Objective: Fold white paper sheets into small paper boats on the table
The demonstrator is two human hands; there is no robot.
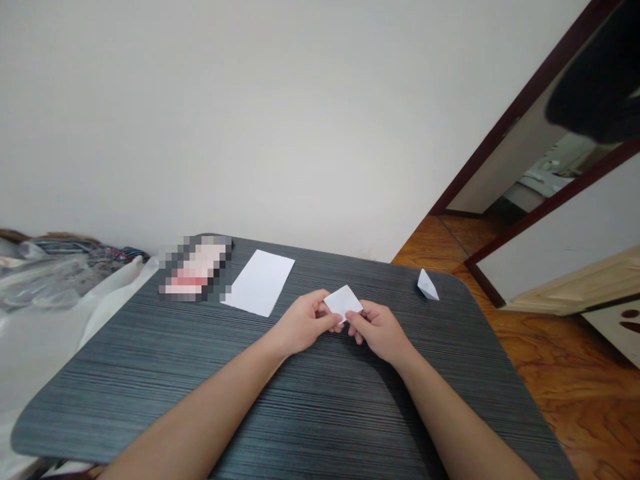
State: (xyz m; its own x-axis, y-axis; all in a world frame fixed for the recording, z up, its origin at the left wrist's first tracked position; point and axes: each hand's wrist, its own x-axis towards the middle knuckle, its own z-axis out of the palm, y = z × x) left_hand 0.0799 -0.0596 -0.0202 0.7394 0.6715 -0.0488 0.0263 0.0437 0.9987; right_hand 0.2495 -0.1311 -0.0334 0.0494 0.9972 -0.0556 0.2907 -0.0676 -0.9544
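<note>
Between my two hands is a small folded piece of white paper [343,302], turned so that one corner points away from me. My left hand [305,325] pinches its left side, thumb on top and fingers underneath. On the right side, my right hand [381,331] grips it the same way, with the thumb near the lower corner. Both hands are over the middle of the dark table. Fingers under the paper are partly hidden.
White paper sheets [260,283] lie left of my hands on the dark table [320,413]. Beyond them is a blurred-out pinkish item [197,270]. A folded paper shape [428,285] stands near the right far corner. A white wall [280,133] rises behind; plastic-covered things [100,287] are at left.
</note>
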